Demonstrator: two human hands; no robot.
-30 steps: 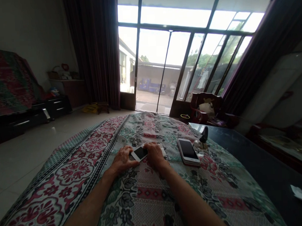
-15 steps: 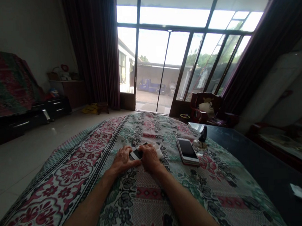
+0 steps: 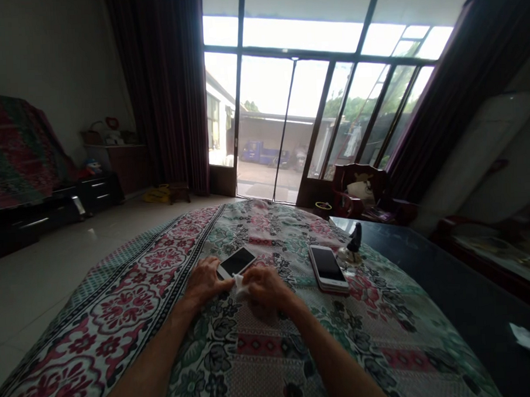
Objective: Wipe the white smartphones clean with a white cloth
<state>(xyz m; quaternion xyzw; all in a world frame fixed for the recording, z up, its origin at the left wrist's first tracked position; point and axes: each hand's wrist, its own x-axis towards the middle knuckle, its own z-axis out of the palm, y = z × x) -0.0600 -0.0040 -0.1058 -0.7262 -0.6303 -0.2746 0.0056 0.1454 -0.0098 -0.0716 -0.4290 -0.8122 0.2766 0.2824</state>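
A small white smartphone (image 3: 238, 262) with a dark screen lies face up on the patterned tablecloth (image 3: 257, 322). My left hand (image 3: 204, 281) grips its left end, thumb along the near edge and fingers at the far side. Bunched in the closed fingers of my right hand (image 3: 265, 285) is a white tissue (image 3: 239, 283), which reaches the phone's near edge. To the right, a larger white phone (image 3: 328, 267) rests on something reddish, mostly covered by it. Beside that stands a clear bottle (image 3: 350, 255) with a dark top.
A dark glossy surface (image 3: 427, 291) adjoins the cloth on the right, with a crumpled white piece (image 3: 529, 340) on it. Beyond the cloth are a wooden chair (image 3: 342, 201) and glass doors (image 3: 266, 134). A low black cabinet (image 3: 100, 191) stands at the left.
My right hand has drawn back toward me with the tissue, off the phone's face, so the screen now shows. My left hand has shifted slightly left with the phone.
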